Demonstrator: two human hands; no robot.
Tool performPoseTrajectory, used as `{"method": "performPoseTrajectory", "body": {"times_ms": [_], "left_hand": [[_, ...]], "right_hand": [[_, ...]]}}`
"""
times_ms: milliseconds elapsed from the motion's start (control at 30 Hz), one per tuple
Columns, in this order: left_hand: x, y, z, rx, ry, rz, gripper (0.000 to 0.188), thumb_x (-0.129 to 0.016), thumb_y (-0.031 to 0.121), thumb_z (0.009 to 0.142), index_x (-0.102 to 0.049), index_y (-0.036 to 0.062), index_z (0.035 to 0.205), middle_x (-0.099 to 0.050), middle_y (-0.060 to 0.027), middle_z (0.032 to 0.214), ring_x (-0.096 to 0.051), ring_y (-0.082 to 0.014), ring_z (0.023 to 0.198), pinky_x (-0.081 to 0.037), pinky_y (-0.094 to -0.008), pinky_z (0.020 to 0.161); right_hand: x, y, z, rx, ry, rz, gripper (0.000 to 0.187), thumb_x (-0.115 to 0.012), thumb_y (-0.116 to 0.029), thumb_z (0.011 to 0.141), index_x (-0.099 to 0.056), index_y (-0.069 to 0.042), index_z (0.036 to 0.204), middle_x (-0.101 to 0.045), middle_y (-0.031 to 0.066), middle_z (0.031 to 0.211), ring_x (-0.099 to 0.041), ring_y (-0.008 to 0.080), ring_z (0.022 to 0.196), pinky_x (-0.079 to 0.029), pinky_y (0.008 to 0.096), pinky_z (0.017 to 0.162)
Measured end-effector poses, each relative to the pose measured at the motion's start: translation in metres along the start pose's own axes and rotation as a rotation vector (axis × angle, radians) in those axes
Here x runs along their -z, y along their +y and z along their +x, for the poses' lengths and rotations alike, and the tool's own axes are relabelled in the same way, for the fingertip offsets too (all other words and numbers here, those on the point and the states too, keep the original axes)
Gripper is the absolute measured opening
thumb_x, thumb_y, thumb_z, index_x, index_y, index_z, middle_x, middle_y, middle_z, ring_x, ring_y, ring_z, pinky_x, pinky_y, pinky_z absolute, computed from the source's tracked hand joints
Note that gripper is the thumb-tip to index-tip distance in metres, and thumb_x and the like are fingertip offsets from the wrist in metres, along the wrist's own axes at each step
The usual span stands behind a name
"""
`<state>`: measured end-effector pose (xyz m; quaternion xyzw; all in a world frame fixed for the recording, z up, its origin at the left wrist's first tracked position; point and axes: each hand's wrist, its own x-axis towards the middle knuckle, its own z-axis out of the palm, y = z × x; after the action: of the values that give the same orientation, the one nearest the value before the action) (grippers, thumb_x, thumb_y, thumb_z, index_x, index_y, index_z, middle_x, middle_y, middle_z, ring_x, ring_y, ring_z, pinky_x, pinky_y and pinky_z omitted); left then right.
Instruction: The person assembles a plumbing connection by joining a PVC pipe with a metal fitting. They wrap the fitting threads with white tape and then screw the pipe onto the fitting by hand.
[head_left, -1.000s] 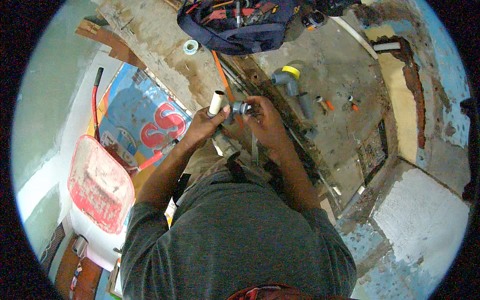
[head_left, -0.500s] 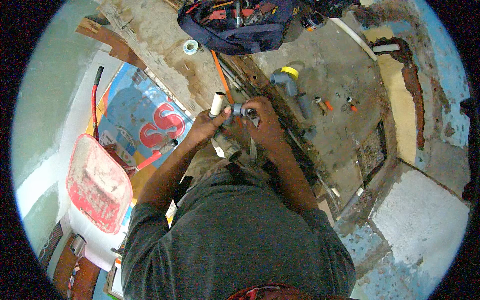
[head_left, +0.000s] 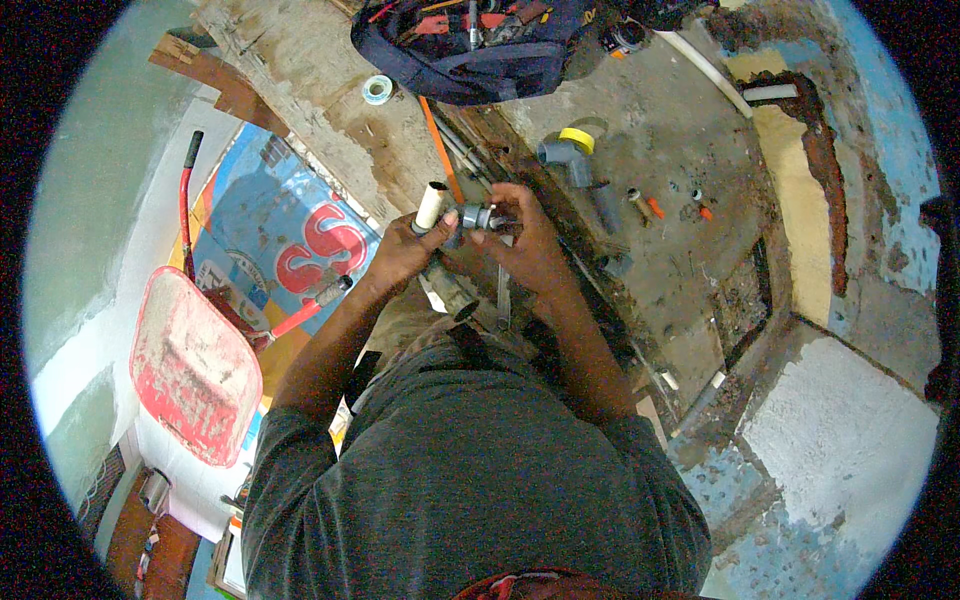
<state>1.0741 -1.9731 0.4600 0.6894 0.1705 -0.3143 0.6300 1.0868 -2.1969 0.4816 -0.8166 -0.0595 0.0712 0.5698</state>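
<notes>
My left hand (head_left: 402,255) is closed round a pipe assembly in front of my body. From its top a short cream-white pipe (head_left: 431,205) stands up, slightly tilted. A grey pipe fitting (head_left: 477,217) branches off to the right, with a ring-like collar. My right hand (head_left: 523,240) has its fingers curled at the outer end of that fitting, and the thumb lies close under it. The fingers partly hide this end. Below my hands a dirty pipe end (head_left: 458,301) slants down near my legs.
Ahead lies a dark tool bag (head_left: 470,80), with a roll of tape (head_left: 377,90) to its left. On the right floor are a grey elbow fitting (head_left: 570,155) with a yellow rim and small orange-tipped pieces (head_left: 654,207). A red wheelbarrow (head_left: 195,365) stands at left.
My right hand's fingers have loosened and shifted slightly on the fitting, so more of its grey collar shows. My left hand keeps its hold. The whole view has moved a little.
</notes>
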Motion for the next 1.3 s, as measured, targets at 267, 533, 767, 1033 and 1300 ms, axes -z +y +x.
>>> {"method": "performPoseTrajectory", "body": {"times_ms": [267,533,767,1033,1300], "left_hand": [[0.000,-0.014,0.008,-0.021,0.007,-0.088,0.057,-0.077,0.057,0.093,-0.074,0.0012,0.104,-0.070,-0.0014,0.084,-0.061,-0.0105,0.076,-0.050,-0.0309,0.068],[0.013,-0.012,0.035,-0.177,0.383,0.312,0.066,-0.080,0.058,0.090,-0.072,-0.0049,0.110,-0.075,-0.0153,0.093,-0.072,-0.0228,0.085,-0.056,-0.0364,0.075],[0.029,0.010,0.058,-0.556,0.604,0.678,0.047,-0.089,0.042,0.081,-0.075,-0.0011,0.094,-0.071,-0.0226,0.093,-0.071,-0.0395,0.085,-0.057,-0.0475,0.076],[0.031,0.008,0.076,-0.543,0.668,0.544,0.051,-0.083,0.047,0.087,-0.077,0.0032,0.113,-0.071,-0.0207,0.095,-0.071,-0.0383,0.087,-0.057,-0.0470,0.078],[0.042,-0.013,0.083,-0.474,0.816,0.624,0.058,-0.071,0.054,0.096,-0.072,0.0027,0.124,-0.067,-0.0231,0.097,-0.067,-0.0403,0.093,-0.055,-0.0487,0.082]], "right_hand": [[0.001,0.008,-0.001,-0.168,-0.067,-0.151,0.035,-0.080,-0.012,0.092,-0.061,-0.006,0.121,-0.071,0.0077,0.107,-0.069,0.0201,0.095,-0.055,0.0371,0.084],[0.014,0.030,-0.010,-0.215,0.120,-0.112,0.038,-0.079,-0.005,0.090,-0.059,-0.006,0.122,-0.070,0.0097,0.110,-0.071,0.0183,0.090,-0.057,0.0339,0.078],[0.026,0.028,-0.037,-0.253,0.105,-0.262,0.040,-0.081,-0.015,0.090,-0.060,-0.005,0.123,-0.070,0.0102,0.110,-0.069,0.0205,0.093,-0.057,0.0371,0.081],[0.027,0.027,-0.045,-0.252,0.145,-0.357,0.043,-0.082,-0.023,0.090,-0.061,-0.004,0.122,-0.071,0.0108,0.107,-0.068,0.0216,0.095,-0.055,0.0364,0.084],[0.022,0.017,-0.042,-0.359,0.103,-0.123,0.038,-0.079,-0.014,0.093,-0.060,-0.002,0.123,-0.071,0.0091,0.108,-0.068,0.0182,0.098,-0.055,0.0349,0.086]]}}
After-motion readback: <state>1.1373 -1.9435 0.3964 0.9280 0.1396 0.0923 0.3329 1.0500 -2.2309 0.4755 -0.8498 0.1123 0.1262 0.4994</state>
